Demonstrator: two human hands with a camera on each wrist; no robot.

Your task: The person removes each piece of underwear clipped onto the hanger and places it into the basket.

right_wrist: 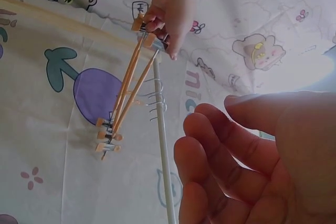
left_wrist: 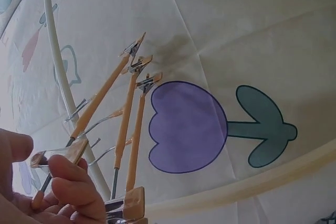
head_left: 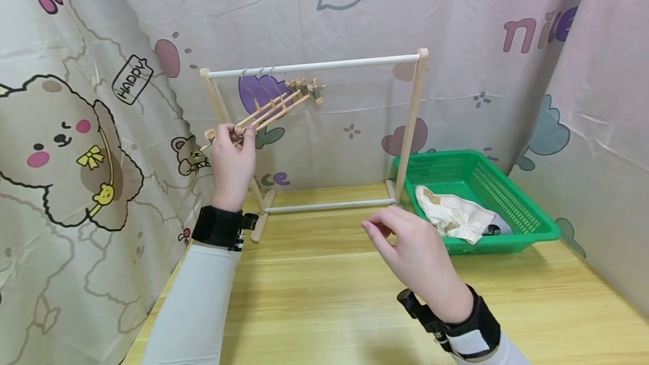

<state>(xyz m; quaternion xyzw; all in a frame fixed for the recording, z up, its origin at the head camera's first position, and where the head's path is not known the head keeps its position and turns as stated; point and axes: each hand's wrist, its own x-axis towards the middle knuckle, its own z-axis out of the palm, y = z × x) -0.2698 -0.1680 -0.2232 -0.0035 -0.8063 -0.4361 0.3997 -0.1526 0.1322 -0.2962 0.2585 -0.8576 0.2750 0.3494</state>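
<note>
Hangers (head_left: 271,108) hang bunched at the rail's (head_left: 314,65) left end; the left hand (head_left: 233,165) pinches a near-end clip. The right hand (head_left: 416,252) hovers empty, fingers loosely curled, over the table (head_left: 324,297). Next, probably, working one hanger off without tangling.

Left hand (head_left: 232,165): fingers curl over the near ends of the wooden clip hangers (head_left: 274,107); which clip they pinch cannot be told from the head view. Left wrist view cuts the hand off at the left and bottom edges.

Hanger hooks on the white rail (head_left: 314,65): too small to count in the head view.

Right hand (right_wrist: 262,161): blurred in the right wrist view, cut by the right and bottom edges.

Cream cloth (head_left: 456,216) in the green basket (head_left: 512,196): a dark item at its right edge is mostly hidden, unidentifiable.
</note>
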